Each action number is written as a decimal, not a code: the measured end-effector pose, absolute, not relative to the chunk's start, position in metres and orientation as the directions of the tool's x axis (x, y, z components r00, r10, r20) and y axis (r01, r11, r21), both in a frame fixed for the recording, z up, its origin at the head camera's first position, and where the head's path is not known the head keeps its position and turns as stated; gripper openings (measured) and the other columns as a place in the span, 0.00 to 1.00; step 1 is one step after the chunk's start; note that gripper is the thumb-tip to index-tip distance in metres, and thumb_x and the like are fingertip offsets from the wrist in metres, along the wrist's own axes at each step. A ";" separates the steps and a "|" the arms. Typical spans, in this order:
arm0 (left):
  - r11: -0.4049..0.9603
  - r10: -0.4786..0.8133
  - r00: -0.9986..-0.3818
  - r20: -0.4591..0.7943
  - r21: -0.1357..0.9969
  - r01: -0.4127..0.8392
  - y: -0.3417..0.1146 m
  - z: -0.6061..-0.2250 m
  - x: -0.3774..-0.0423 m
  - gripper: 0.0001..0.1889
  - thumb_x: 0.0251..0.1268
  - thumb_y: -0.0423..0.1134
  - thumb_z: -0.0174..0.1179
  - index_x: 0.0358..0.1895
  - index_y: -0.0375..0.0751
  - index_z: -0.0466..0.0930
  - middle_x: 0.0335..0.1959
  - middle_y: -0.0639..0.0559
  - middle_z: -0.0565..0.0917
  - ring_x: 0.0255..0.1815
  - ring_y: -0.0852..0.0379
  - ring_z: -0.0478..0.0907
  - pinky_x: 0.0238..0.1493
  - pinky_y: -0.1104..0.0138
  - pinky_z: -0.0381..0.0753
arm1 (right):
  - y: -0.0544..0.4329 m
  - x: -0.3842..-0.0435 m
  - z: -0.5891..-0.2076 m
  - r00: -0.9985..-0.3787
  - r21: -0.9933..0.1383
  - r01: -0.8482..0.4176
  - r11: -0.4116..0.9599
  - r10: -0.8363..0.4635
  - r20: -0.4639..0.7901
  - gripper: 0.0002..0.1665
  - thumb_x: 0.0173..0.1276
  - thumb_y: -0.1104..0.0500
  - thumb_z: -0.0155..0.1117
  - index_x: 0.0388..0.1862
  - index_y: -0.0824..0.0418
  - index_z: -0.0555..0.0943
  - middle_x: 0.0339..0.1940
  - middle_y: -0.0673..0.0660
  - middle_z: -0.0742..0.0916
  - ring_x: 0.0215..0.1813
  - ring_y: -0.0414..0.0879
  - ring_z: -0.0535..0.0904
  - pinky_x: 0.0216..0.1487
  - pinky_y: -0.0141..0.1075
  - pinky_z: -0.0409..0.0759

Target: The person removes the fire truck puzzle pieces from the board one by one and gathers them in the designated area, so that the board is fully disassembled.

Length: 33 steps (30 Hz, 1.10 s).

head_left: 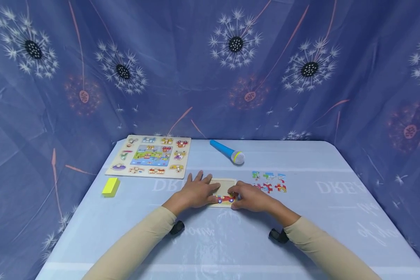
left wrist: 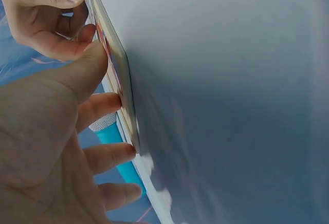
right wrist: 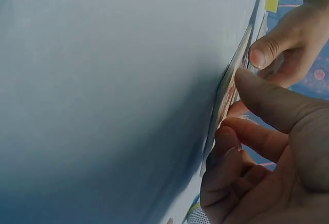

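Note:
Between both hands lies a small wooden puzzle tray [head_left: 226,187]. Red-truck puzzle pieces [head_left: 224,199] fill its near row, and bare wood shows in its far part. My left hand [head_left: 197,192] rests over the tray's left side with fingers spread and fairly straight, the thumb near the truck picture. At the right edge is my right hand [head_left: 250,196], thumb and index finger against the tray and the other fingers bent. Its fingers cover the near right corner; I cannot tell whether they pinch a piece there. Loose jigsaw pieces [head_left: 267,187] lie just beyond the right hand.
A blue toy microphone [head_left: 225,151] with a silver head lies behind the tray. At the back left is a large peg puzzle board [head_left: 122,170]; a yellow block [head_left: 111,187] sits before it. A blue dandelion-print curtain [head_left: 182,77] encloses the table [head_left: 336,241] at the back and sides.

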<state>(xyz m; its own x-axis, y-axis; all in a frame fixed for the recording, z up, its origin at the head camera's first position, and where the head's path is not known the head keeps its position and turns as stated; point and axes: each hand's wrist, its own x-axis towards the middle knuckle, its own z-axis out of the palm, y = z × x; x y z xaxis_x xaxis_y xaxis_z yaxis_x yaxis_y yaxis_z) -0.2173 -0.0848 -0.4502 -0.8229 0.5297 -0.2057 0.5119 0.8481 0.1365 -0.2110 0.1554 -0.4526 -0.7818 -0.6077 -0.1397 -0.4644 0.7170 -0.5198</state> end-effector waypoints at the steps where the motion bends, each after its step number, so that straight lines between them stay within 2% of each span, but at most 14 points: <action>1: 0.850 0.527 -0.825 -0.203 0.129 0.511 -0.085 -0.451 -0.217 0.33 0.71 0.66 0.55 0.76 0.61 0.69 0.80 0.44 0.63 0.81 0.31 0.50 0.72 0.30 0.51 | 0.155 -0.211 -0.453 -0.786 -0.520 -0.459 0.720 -0.602 -0.140 0.25 0.64 0.55 0.76 0.59 0.61 0.83 0.41 0.48 0.80 0.40 0.40 0.74 0.44 0.36 0.75; 11: 0.865 0.501 -0.843 -0.197 0.107 0.489 -0.083 -0.452 -0.215 0.33 0.71 0.65 0.56 0.76 0.62 0.69 0.79 0.42 0.64 0.81 0.32 0.52 0.73 0.32 0.53 | 0.150 -0.212 -0.451 -0.807 -0.538 -0.420 0.731 -0.572 -0.148 0.23 0.62 0.58 0.78 0.55 0.60 0.84 0.41 0.48 0.80 0.42 0.42 0.74 0.47 0.39 0.76; 19: 0.858 0.514 -0.842 -0.165 0.124 0.499 -0.083 -0.454 -0.213 0.33 0.70 0.66 0.57 0.75 0.61 0.70 0.78 0.41 0.66 0.79 0.30 0.55 0.71 0.31 0.55 | 0.153 -0.214 -0.455 -0.800 -0.576 -0.420 0.701 -0.586 -0.130 0.19 0.59 0.61 0.79 0.47 0.55 0.81 0.37 0.49 0.80 0.40 0.44 0.74 0.44 0.38 0.73; 28: 0.865 0.501 -0.847 -0.179 0.120 0.486 -0.081 -0.452 -0.213 0.33 0.70 0.65 0.58 0.75 0.62 0.70 0.79 0.42 0.65 0.80 0.31 0.54 0.72 0.31 0.55 | 0.155 -0.217 -0.455 -0.787 -0.587 -0.433 0.684 -0.604 -0.122 0.19 0.58 0.64 0.79 0.46 0.56 0.81 0.34 0.49 0.79 0.38 0.43 0.73 0.42 0.36 0.73; 33: 0.868 0.496 -0.848 -0.186 0.130 0.479 -0.081 -0.453 -0.212 0.33 0.70 0.65 0.58 0.76 0.62 0.70 0.79 0.42 0.65 0.80 0.31 0.54 0.72 0.32 0.54 | 0.157 -0.218 -0.456 -0.776 -0.577 -0.453 0.680 -0.619 -0.120 0.20 0.59 0.62 0.78 0.50 0.57 0.83 0.35 0.47 0.80 0.39 0.42 0.74 0.43 0.35 0.73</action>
<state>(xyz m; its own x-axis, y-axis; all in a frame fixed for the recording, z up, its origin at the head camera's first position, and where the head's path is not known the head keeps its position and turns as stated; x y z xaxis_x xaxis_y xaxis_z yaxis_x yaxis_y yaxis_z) -0.2122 -0.0812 -0.4525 -0.8482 0.4959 -0.1864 0.4789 0.8681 0.1303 -0.2184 0.1574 -0.4560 -0.7760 -0.6191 -0.1202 -0.4528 0.6796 -0.5771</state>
